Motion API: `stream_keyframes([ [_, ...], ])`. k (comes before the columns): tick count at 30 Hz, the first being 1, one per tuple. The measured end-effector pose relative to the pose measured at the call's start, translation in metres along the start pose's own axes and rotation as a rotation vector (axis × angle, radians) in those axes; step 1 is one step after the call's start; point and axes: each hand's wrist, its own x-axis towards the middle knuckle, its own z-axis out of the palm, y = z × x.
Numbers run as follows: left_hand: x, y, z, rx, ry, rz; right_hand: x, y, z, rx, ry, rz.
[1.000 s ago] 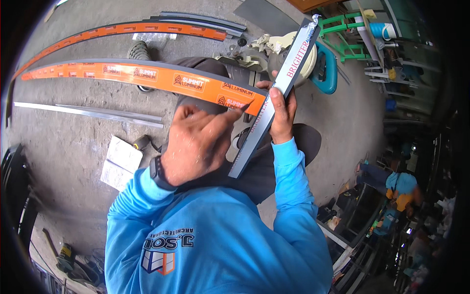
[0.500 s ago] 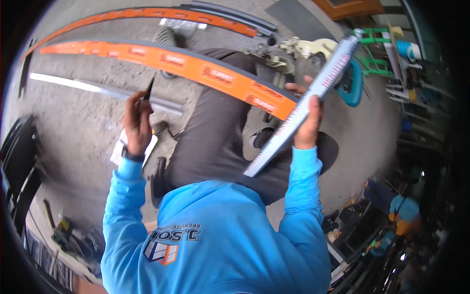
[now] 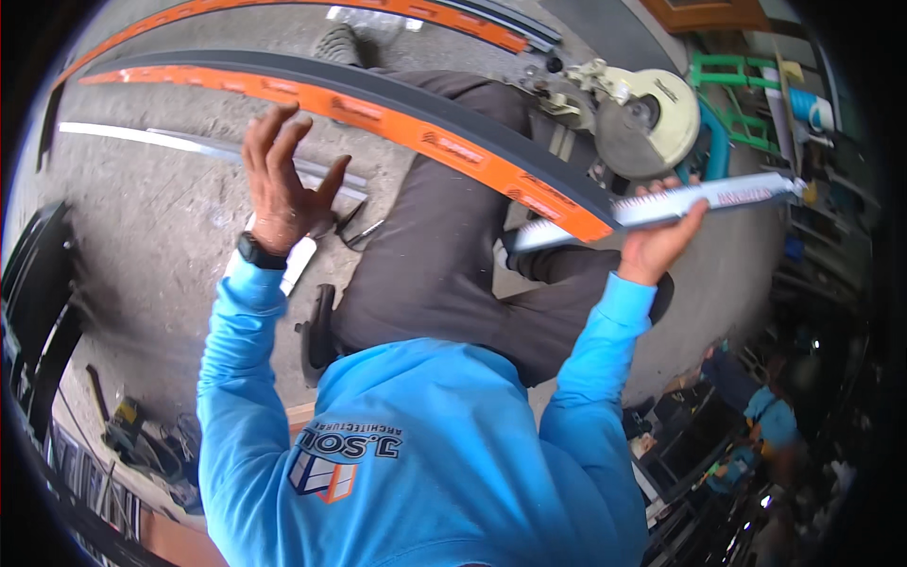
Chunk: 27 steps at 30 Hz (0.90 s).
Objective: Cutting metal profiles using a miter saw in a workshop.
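Note:
A long dark metal profile with orange printed film [image 3: 397,140] stretches from the far left to my right hand. My right hand [image 3: 661,241] is closed around a white bar with red printed film [image 3: 652,208], which lies nearly level under the profile's near end. Whether the fingers also grip the orange-filmed profile, I cannot tell. My left hand [image 3: 285,184] is raised with fingers spread, just below the profile's edge, and nothing shows in it. On the floor by my leg [image 3: 439,222] lies a thin pen-like thing [image 3: 366,234].
A cream-coloured mitre saw [image 3: 652,123] stands beyond my right hand, near a green stand [image 3: 732,71]. Silver profiles [image 3: 179,144] and another orange-filmed profile [image 3: 425,11] lie on the floor. Black frames [image 3: 42,302] rise at the left; tools and clutter crowd the lower right.
The dark, pointed tool has left my left hand, whose fingers have spread. My right hand has swung the white bar from steep to nearly level; the orange-filmed profile has tilted, showing its dark face.

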Motion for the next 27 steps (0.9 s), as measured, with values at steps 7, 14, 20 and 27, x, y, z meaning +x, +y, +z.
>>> stream_keyframes([
  [7,0.126,-0.027,0.016,0.093,-0.602,0.329,-0.021,0.054,0.044,-0.245,-0.076,0.025],
  [14,0.246,-0.017,0.045,0.104,-0.538,0.373,-0.048,0.253,0.042,-0.846,-0.371,0.331],
  [20,0.21,-0.079,0.16,-0.001,-1.116,0.454,-0.113,0.338,0.045,-1.11,-0.624,0.724],
  [27,0.151,-0.048,0.269,0.21,-1.617,0.397,-0.075,0.291,0.048,-1.211,-0.8,0.861],
])
